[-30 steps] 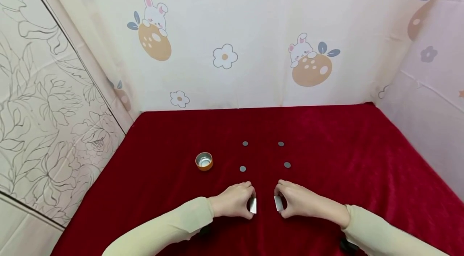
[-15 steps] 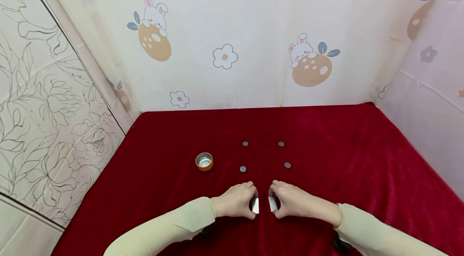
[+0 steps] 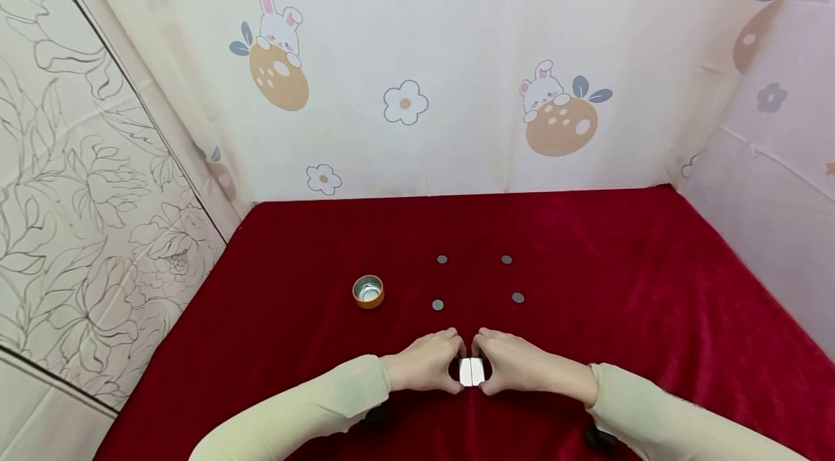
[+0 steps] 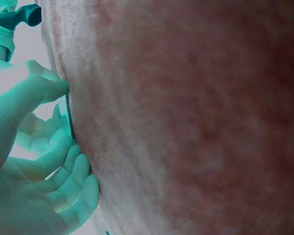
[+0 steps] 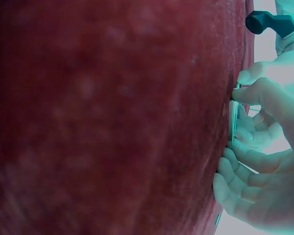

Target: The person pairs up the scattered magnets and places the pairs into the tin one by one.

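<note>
My left hand [image 3: 425, 362] pinches a small silver rectangular plate [image 3: 465, 372] between thumb and fingers, low over the red cloth. Opposite it, my right hand [image 3: 522, 364] holds a similar silver plate [image 3: 478, 372] by its two ends. The plates lie side by side with a thin dark line between them; whether their edges touch I cannot tell. From the left wrist, a plate [image 4: 68, 117] appears edge-on at the cloth, between thumb and fingers [image 4: 78, 183]. In the right wrist view a plate's edge [image 5: 233, 120] likewise shows close to the cloth.
Beyond my hands lie several flat grey discs, among them a near left disc [image 3: 438, 305] and a near right disc [image 3: 518, 298]. A small orange cup [image 3: 368, 292] with a silvery inside stands to their left. Red cloth [image 3: 620, 251] covers the table up to a printed curtain [image 3: 470, 149].
My right hand has moved left with its plate, and my left hand has shifted slightly right. The gap between the two plates has closed to a thin line. The discs and cup stay put.
</note>
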A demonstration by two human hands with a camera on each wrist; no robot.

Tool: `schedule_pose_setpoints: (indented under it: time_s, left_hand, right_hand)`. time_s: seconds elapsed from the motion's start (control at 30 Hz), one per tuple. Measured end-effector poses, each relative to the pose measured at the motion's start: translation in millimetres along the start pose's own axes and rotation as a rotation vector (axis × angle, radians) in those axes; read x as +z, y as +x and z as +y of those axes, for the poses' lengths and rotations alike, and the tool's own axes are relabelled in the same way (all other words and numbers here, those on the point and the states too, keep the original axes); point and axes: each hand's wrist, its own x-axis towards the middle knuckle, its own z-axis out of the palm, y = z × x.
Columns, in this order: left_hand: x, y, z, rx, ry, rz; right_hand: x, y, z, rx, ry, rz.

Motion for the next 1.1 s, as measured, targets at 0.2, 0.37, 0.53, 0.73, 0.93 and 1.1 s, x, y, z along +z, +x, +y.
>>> schedule_pose_setpoints:
  time_s: [0.2, 0.37, 0.53, 0.73, 0.93, 1.1]
  left_hand:
    - [-3.2, -1.3, -0.3, -0.014, -0.028, -0.039]
    - [-3.8, -2.3, -1.1, -0.016, -0.049, -0.047]
    - [-5.9, -3.7, -2.3, -0.015, -0.077, -0.055]
    - [-11.3, -9.4, -4.2, -0.018, -0.177, -0.058]
    - [-16.6, -17.9, -10.6, -0.04, -0.276, -0.039]
    - [-20.7, -25.9, -21.6, -0.075, -0.328, 0.015]
  right_hand:
    - [-0.7, -0.6, -0.1, 0.089, 0.182, 0.004]
    - [-0.8, -1.3, 1.6, 0.121, 0.297, 0.004]
    - [0.6, -1.9, 3.9, 0.131, 0.44, -0.012]
    - [-0.1, -1.9, 6.5, 0.151, 0.678, -0.034]
    - [-1.0, -1.6, 6.0, 0.192, 0.822, -0.038]
    - [-6.0, 1.8, 1.6, 0.251, 0.909, -0.011]
